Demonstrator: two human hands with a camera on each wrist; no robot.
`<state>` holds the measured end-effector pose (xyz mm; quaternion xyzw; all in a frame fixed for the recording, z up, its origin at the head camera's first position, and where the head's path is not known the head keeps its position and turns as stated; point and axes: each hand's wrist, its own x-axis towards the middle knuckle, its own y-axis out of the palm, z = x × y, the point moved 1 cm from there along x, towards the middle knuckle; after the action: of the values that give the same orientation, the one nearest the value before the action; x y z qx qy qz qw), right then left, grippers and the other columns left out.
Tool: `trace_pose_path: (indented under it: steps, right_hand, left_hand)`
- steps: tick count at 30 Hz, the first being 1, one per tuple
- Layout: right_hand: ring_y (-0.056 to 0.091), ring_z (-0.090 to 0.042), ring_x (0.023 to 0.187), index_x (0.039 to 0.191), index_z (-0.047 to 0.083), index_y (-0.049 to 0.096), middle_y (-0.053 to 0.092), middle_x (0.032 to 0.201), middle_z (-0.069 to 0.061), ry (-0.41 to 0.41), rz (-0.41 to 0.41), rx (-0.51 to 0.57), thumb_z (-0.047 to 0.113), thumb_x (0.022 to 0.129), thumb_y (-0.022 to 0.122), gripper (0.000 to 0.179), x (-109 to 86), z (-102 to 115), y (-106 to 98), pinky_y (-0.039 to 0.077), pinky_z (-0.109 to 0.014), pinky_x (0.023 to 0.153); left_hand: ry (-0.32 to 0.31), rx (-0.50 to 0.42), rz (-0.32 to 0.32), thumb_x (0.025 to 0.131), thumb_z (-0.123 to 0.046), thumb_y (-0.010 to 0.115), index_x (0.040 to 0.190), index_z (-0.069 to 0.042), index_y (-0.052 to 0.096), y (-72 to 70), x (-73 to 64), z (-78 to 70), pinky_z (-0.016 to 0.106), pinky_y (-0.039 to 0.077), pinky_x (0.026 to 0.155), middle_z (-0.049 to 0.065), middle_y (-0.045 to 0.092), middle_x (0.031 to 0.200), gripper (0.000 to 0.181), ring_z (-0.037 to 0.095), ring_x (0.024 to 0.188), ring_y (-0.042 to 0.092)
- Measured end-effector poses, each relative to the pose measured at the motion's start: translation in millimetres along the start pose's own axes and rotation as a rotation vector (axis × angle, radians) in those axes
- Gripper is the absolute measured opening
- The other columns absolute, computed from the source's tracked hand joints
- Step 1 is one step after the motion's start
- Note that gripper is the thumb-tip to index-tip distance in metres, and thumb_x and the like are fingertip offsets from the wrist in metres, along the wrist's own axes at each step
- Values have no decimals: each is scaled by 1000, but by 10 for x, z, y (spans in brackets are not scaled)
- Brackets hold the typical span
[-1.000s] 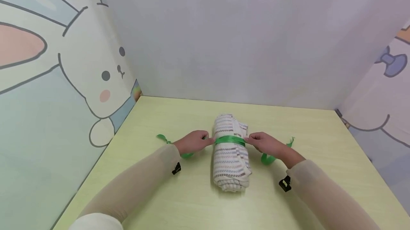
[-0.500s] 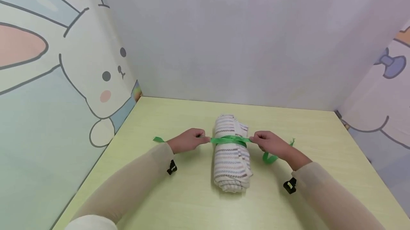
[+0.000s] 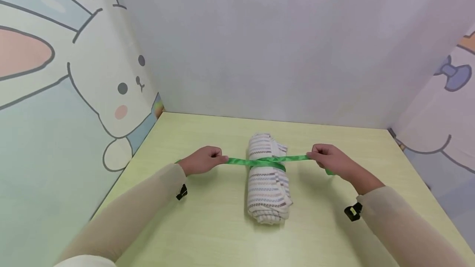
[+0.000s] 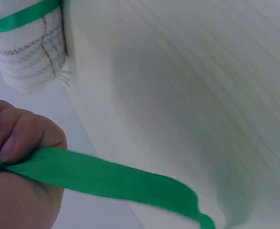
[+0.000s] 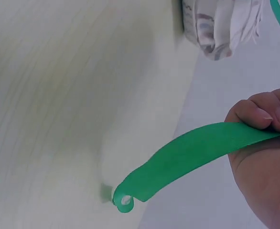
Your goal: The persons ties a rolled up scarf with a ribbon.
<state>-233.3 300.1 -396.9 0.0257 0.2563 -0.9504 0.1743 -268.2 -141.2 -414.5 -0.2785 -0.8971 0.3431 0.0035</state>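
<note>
While a rolled striped towel (image 3: 268,194) lies on a pale table (image 3: 208,225), a person's left hand (image 3: 202,160) and right hand (image 3: 332,160), well apart on either side, each grip the green ribbon (image 3: 293,158) stretched and crossed over the towel's middle.

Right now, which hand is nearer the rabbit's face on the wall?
Left: the left hand is between the rabbit's face and the rolled cloth; the right hand is beyond the cloth.
</note>
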Motion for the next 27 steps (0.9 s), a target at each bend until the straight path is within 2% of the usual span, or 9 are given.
trace_pose_path:
  steps: [7,15,23,27]
  right_hand:
    - [34,-17,57,87,2,47,39,66,-2,5,-40,-60,30,106,61,37,-152,-100,-212,36,-37,55]
    - [31,-13,54,88,5,48,39,66,0,42,-79,-122,32,106,61,34,-275,-211,-399,35,-37,50]
    - [39,-19,60,91,4,49,39,70,-3,28,-155,-229,32,107,59,34,-435,-331,-524,37,-36,55]
    - [39,-18,59,94,2,50,40,70,-3,39,-175,-245,31,107,60,33,-479,-380,-563,37,-35,52]
  left_hand:
    - [-43,36,-25,102,-52,61,80,-13,52,-182,-105,118,34,32,62,-2,40,70,46,17,62,35]
    - [-90,73,-58,102,-50,62,79,-12,51,-359,-224,294,35,33,62,0,41,71,45,18,63,36]
    - [-124,107,-86,101,-51,62,79,-12,51,-429,-327,427,35,34,61,0,41,71,46,19,63,37]
    - [-137,125,-96,103,-48,62,78,-12,51,-466,-371,495,35,36,62,0,41,70,45,20,64,39]
